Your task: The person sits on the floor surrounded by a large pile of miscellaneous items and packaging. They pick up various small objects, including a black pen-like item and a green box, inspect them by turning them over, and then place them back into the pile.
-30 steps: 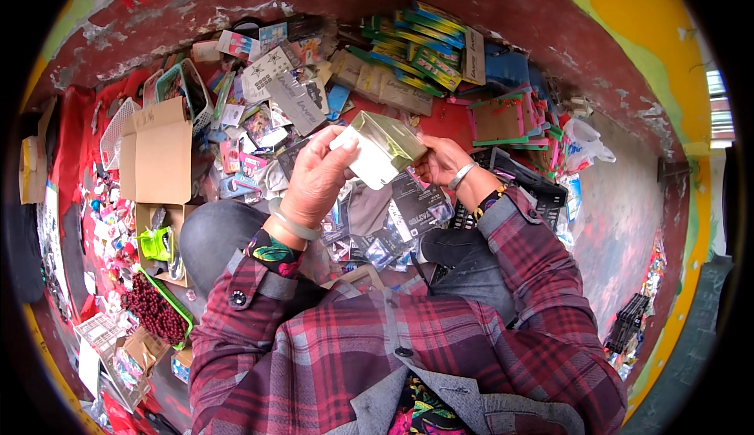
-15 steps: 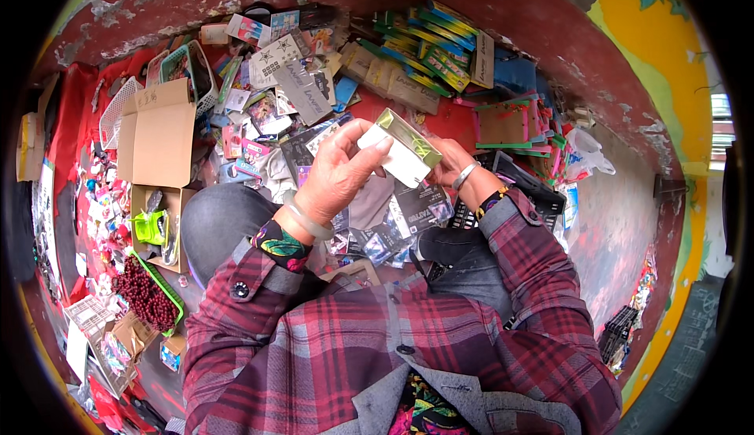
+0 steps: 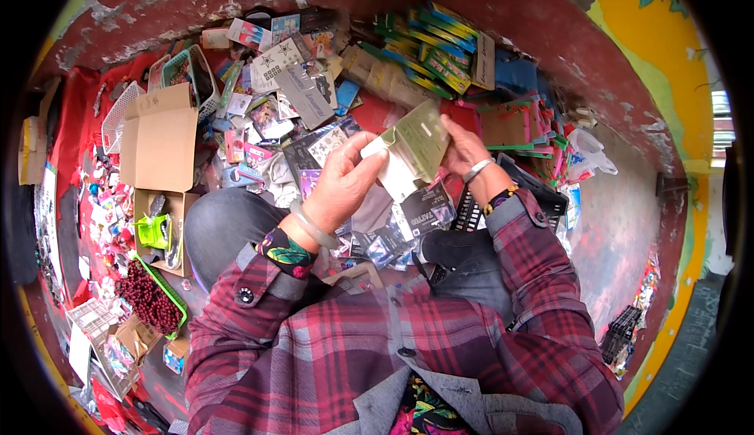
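While the bare left hand [image 3: 343, 179] pinches its left end, a shiny pale green and white box-like thing [image 3: 424, 140] is held up in the air, tilted, between the two hands. The left thumb lies on the white side, and the other fingers go behind it, where I can't see them all. The bare right hand [image 3: 465, 150] holds the right edge of the green side, and some of its fingers hide behind it too. So both hands are closed on the same thing, one at each side, and they are apart from each other.

It looks like thin card or thin plastic, but I can't tell which. I think it is very light and a bit stiff, and a hard squeeze could bend or dent it. Since the green side shines, it may be slippery. The edges and folds look like the best spots to hold, with soft fingers, not the middle of the flat green side.

Small shiny packets in clear plastic [image 3: 385, 246] lie below, on the near side. To the left is an open brown cardboard box [image 3: 161, 140]. Flat yellow, green and blue packs [image 3: 449, 46] are piled at the far side.
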The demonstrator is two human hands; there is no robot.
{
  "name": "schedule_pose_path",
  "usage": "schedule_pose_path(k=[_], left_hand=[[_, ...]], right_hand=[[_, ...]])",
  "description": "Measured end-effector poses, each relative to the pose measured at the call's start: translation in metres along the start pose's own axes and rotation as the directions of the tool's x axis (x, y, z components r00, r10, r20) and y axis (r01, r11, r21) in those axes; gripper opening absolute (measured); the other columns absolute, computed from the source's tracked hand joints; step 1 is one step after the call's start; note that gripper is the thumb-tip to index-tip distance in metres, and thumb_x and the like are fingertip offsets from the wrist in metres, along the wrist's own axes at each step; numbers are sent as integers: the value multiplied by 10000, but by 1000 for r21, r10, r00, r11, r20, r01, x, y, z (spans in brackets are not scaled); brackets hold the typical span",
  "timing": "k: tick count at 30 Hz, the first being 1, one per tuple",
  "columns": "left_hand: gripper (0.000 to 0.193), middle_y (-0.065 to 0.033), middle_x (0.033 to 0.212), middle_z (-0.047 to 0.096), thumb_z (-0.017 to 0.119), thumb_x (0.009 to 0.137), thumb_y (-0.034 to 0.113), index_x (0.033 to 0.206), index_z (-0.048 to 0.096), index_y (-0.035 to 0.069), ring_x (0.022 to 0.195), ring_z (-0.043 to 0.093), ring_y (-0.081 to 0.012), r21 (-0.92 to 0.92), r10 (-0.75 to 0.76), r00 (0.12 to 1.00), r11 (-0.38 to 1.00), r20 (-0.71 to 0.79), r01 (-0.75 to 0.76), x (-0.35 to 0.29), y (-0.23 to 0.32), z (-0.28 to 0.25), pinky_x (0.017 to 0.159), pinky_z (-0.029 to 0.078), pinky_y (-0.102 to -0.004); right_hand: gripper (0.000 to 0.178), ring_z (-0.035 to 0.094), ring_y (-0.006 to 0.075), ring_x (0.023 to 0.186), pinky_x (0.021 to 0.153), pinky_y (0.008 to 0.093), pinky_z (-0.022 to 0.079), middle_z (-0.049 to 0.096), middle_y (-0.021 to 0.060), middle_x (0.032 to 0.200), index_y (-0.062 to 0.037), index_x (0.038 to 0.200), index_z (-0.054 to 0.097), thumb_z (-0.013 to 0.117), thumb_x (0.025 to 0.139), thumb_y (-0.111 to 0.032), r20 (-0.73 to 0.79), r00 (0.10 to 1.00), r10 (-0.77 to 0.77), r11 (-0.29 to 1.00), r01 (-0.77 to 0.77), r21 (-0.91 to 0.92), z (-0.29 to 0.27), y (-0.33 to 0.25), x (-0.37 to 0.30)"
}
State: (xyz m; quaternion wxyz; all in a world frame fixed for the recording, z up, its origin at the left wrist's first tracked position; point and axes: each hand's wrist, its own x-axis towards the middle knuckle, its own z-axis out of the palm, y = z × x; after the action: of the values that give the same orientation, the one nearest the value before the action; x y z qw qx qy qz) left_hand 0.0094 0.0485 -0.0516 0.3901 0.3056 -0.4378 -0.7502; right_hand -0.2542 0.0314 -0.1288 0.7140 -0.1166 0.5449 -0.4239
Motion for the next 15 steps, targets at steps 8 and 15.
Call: schedule_pose_path(k=[8,15], left_hand=[[388,-59,1062,556,470,874,130,1239,375,39,915,571,-163,-309,-518,851,825,-81,473,-9,-37,-4,813,453,-321],[625,-167,1163,503,521,830,106,1351,207,-35,983,535,-194,-78,-436,806,893,-401,444,-10,-72,-16,874,408,-300]], right_hand=[[304,608,170,887,767,334,512,618,54,988,-38,1080,558,627,836,-206,102,985,-142,973,158,-170,-26,-41,-17],[317,609,108,753,626,233,506,633,19,897,-93,1050,580,685,793,-245,54,988,146,910,-113,-399,-24,-9,6]])
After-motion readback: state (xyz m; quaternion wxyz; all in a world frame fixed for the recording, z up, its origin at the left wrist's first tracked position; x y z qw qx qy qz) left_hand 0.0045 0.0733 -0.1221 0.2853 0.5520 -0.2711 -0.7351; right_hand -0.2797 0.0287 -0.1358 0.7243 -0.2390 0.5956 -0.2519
